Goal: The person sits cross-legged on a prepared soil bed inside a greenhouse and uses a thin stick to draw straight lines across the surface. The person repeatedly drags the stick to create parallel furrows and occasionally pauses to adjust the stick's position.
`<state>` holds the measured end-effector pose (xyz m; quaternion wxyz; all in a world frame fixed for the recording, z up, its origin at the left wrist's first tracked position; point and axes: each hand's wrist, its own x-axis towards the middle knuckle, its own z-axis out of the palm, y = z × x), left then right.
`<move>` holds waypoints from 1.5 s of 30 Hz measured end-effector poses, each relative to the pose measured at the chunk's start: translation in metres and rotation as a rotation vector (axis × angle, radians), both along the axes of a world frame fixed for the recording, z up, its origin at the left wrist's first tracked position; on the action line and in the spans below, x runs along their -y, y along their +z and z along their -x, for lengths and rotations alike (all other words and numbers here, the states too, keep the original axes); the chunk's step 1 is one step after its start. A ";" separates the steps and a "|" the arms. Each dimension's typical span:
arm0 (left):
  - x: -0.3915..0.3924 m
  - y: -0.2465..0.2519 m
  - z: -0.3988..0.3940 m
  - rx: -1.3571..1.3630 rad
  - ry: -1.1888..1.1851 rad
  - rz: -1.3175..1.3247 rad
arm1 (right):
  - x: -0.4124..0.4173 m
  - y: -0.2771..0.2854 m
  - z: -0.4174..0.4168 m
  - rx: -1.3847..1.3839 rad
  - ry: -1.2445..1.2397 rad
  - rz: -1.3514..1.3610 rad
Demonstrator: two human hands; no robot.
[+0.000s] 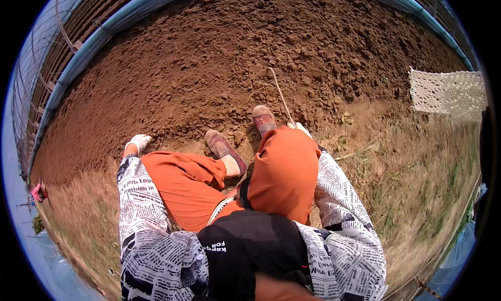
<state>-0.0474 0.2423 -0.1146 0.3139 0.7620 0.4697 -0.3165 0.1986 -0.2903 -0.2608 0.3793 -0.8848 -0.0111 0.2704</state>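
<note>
My left hand (139,142), in a white glove, is low beside my left knee at the near edge of the tilled brown soil (235,58). Its fingers point towards the soil, and whether they grip anything is not visible. Most of my right hand (300,128), also gloved in white, is hidden behind my raised right knee. It holds the lower end of a thin pale rod (282,96), which slants up over the soil and has a short bend at its far tip. Between my hands, my shoes (224,145) rest at the soil's edge.
Dry grass (407,191) covers the ground at right. A cream openwork cloth (446,91) hangs at the right rim. Blue plastic sheeting (101,32) and hoop frames (29,85) border the plot. Far left, another person (39,192) in pink is visible.
</note>
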 end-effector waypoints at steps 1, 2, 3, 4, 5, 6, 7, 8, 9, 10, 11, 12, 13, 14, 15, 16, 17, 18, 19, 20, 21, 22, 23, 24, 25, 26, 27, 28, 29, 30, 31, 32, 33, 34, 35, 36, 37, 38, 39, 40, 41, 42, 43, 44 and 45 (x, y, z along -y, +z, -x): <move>0.000 0.000 0.001 -0.011 -0.034 -0.019 | 0.007 -0.006 -0.001 -0.020 0.053 0.064; 0.001 0.000 0.001 -0.021 -0.068 -0.037 | 0.014 -0.011 -0.002 -0.040 0.105 0.127; -0.004 -0.001 0.004 -0.024 -0.041 -0.034 | 0.016 -0.016 -0.005 -0.058 0.164 0.185; -0.007 -0.001 0.010 -0.031 -0.015 -0.030 | 0.015 -0.020 -0.007 -0.076 0.223 0.242; -0.014 -0.011 0.016 -0.038 0.056 0.008 | 0.013 -0.011 -0.003 -0.103 0.274 0.304; -0.021 -0.018 0.022 -0.046 0.127 0.046 | 0.007 0.000 -0.003 -0.081 0.213 0.353; -0.015 -0.019 0.013 -0.048 0.067 0.015 | 0.015 -0.011 -0.003 -0.061 0.110 0.209; -0.006 -0.014 0.001 -0.048 0.006 -0.018 | 0.023 -0.032 -0.004 -0.037 0.007 0.063; -0.002 -0.009 0.004 -0.059 0.007 -0.037 | 0.016 -0.018 0.000 -0.018 -0.016 0.017; 0.003 -0.002 0.006 -0.068 0.007 -0.058 | 0.008 0.002 0.003 0.004 -0.038 -0.031; 0.005 0.000 0.005 -0.073 0.035 -0.047 | 0.003 0.024 0.006 0.029 -0.069 -0.073; 0.004 0.002 0.005 -0.078 0.068 -0.039 | -0.003 0.050 0.010 0.053 -0.079 -0.094; 0.000 0.000 0.008 -0.060 0.090 -0.015 | -0.005 0.062 0.011 0.080 -0.090 -0.116; -0.007 -0.004 0.014 -0.043 0.113 0.008 | -0.006 0.056 0.012 0.118 -0.083 -0.123; -0.004 -0.004 0.010 -0.023 0.128 0.041 | -0.004 0.044 0.013 0.136 -0.079 -0.101; 0.000 -0.003 0.006 -0.048 0.105 0.022 | -0.001 0.033 0.013 0.120 -0.059 -0.053; 0.016 0.015 0.000 -0.079 0.094 0.000 | -0.001 0.014 0.011 0.089 -0.011 0.020; 0.025 0.024 -0.010 -0.106 0.064 -0.019 | 0.007 -0.002 0.009 0.039 0.040 0.120; 0.024 0.019 -0.013 -0.092 -0.007 -0.008 | 0.019 -0.016 0.006 -0.034 0.119 0.239; 0.018 0.015 -0.004 -0.082 -0.059 -0.009 | 0.021 -0.024 0.004 -0.079 0.185 0.294; 0.009 0.009 0.005 -0.068 -0.069 -0.027 | 0.019 -0.024 0.005 -0.088 0.201 0.292; 0.002 0.001 0.014 -0.057 -0.084 -0.041 | 0.018 -0.018 0.008 -0.079 0.195 0.272; -0.008 -0.006 0.019 -0.037 -0.099 -0.062 | 0.013 -0.012 0.008 -0.054 0.163 0.216; -0.002 0.000 0.013 -0.044 -0.068 -0.060 | 0.010 -0.006 0.007 -0.013 0.105 0.133; -0.001 -0.003 0.012 -0.045 0.005 -0.041 | 0.008 0.000 0.008 0.041 0.036 0.013; 0.000 -0.005 0.011 -0.046 0.078 -0.026 | 0.006 0.007 0.005 0.064 0.008 -0.028; 0.006 0.000 0.008 -0.064 0.080 -0.031 | 0.003 0.019 0.004 0.102 -0.040 -0.105; 0.015 0.011 0.004 -0.084 0.084 -0.040 | -0.005 0.043 0.002 0.102 -0.036 -0.091; 0.020 0.019 0.002 -0.103 0.090 -0.050 | -0.014 0.067 -0.001 0.104 -0.029 -0.078; 0.018 0.016 0.002 -0.075 0.231 0.015 | -0.019 0.079 -0.004 0.110 -0.026 -0.063; 0.017 0.015 0.003 -0.055 0.180 -0.006 | -0.024 0.080 -0.003 0.126 -0.017 -0.073; 0.016 0.015 0.004 -0.036 0.130 -0.026 | -0.027 0.078 -0.002 0.142 -0.007 -0.083; 0.012 0.010 0.006 -0.026 0.102 -0.024 | -0.030 0.072 -0.002 0.159 0.004 -0.092; 0.008 0.007 0.009 -0.016 0.078 -0.025 | -0.027 0.043 -0.008 0.183 0.097 0.057; -0.004 -0.009 0.006 -0.016 0.056 0.004 | -0.017 0.021 -0.014 0.125 0.166 0.189; -0.005 -0.006 0.005 -0.020 0.049 0.024 | -0.016 0.017 -0.016 0.042 0.254 0.296; -0.003 -0.004 0.006 -0.029 0.014 -0.005 | -0.014 0.013 -0.020 -0.021 0.324 0.377; 0.001 -0.003 0.007 -0.038 -0.022 -0.033 | -0.009 0.011 -0.022 -0.054 0.361 0.422; -0.002 -0.004 0.013 -0.037 -0.047 -0.040 | -0.014 0.024 -0.021 -0.052 0.367 0.423; -0.006 -0.007 0.017 -0.033 -0.074 -0.045 | -0.017 0.035 -0.020 -0.042 0.366 0.423; -0.010 -0.009 0.023 -0.031 -0.099 -0.049 | -0.023 0.046 -0.020 -0.022 0.348 0.398; 0.004 0.006 0.014 -0.039 -0.073 -0.057 | -0.025 0.057 -0.022 0.003 0.314 0.364; 0.005 0.004 0.012 -0.050 -0.067 -0.054 | -0.028 0.065 -0.025 0.041 0.264 0.317; 0.005 0.005 0.012 -0.062 -0.060 -0.053 | -0.031 0.069 -0.027 0.108 0.211 0.218; 0.005 0.005 0.011 -0.074 -0.051 -0.051 | -0.036 0.071 -0.033 0.186 0.202 0.167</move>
